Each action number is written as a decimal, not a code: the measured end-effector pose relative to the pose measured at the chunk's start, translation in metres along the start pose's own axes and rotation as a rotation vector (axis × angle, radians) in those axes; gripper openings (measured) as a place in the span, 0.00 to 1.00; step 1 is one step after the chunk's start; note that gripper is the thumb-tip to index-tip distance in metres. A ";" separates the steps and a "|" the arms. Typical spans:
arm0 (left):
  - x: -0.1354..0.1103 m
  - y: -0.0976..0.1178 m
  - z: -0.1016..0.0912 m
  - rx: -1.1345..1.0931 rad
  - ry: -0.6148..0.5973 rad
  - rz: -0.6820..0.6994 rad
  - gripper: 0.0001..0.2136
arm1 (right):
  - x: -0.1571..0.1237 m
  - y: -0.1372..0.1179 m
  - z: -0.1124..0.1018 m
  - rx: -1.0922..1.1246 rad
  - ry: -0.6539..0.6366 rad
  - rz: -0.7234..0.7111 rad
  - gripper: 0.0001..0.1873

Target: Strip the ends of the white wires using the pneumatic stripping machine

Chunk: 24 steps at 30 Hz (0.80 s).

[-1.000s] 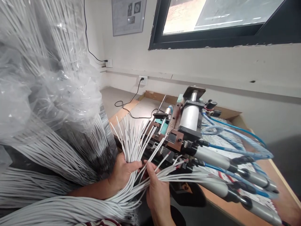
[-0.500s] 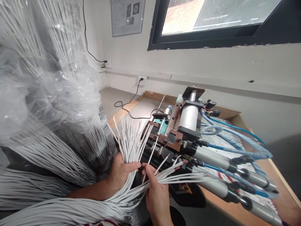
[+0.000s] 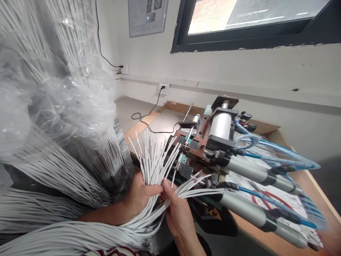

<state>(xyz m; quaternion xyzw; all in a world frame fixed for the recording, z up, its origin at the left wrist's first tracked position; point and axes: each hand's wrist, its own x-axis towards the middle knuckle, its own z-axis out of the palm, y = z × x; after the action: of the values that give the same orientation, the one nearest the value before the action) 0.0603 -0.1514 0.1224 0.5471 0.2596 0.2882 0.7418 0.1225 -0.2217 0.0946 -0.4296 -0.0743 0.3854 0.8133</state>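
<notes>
My left hand (image 3: 140, 195) is closed round a fan of thin white cables (image 3: 153, 158) whose cut ends point up and to the right. My right hand (image 3: 178, 209) sits just beside it, fingers pinched on a few of those cables near the fan's base. Other cable ends (image 3: 202, 192) spread flat to the right, some with bare red tips, close to the front of a small pneumatic machine (image 3: 210, 145). The long bundle of cables runs down to the lower left under my forearm.
Great bundles of white cable wrapped in clear plastic (image 3: 53, 106) fill the left side. The machine has silver air cylinders (image 3: 247, 170) and blue hoses (image 3: 279, 153) on a wooden bench (image 3: 314, 192). A black cord (image 3: 149, 117) runs to a wall socket (image 3: 163, 89).
The view has shifted slightly, so the machine sits higher and further right. My right hand's fingers have slid along the cables and one cable stands apart from the fan.
</notes>
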 end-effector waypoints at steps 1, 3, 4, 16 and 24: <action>0.000 0.001 0.000 -0.016 -0.035 0.017 0.06 | 0.000 0.001 0.000 -0.028 0.008 -0.028 0.16; -0.001 0.002 0.001 -0.050 -0.101 0.057 0.05 | -0.002 0.004 -0.001 -0.099 0.092 -0.141 0.16; 0.000 0.003 0.001 -0.067 -0.097 0.064 0.04 | -0.002 0.006 -0.002 -0.126 0.148 -0.195 0.16; 0.005 0.003 0.000 -0.073 0.098 -0.008 0.09 | 0.004 -0.002 -0.001 0.022 0.290 -0.130 0.14; 0.004 0.003 0.003 -0.086 0.017 0.004 0.09 | 0.006 -0.011 0.006 0.070 0.060 0.043 0.17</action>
<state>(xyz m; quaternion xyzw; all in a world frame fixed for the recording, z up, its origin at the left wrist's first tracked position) 0.0646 -0.1497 0.1255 0.5129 0.2523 0.3053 0.7616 0.1300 -0.2172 0.1052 -0.4135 -0.0271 0.3920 0.8213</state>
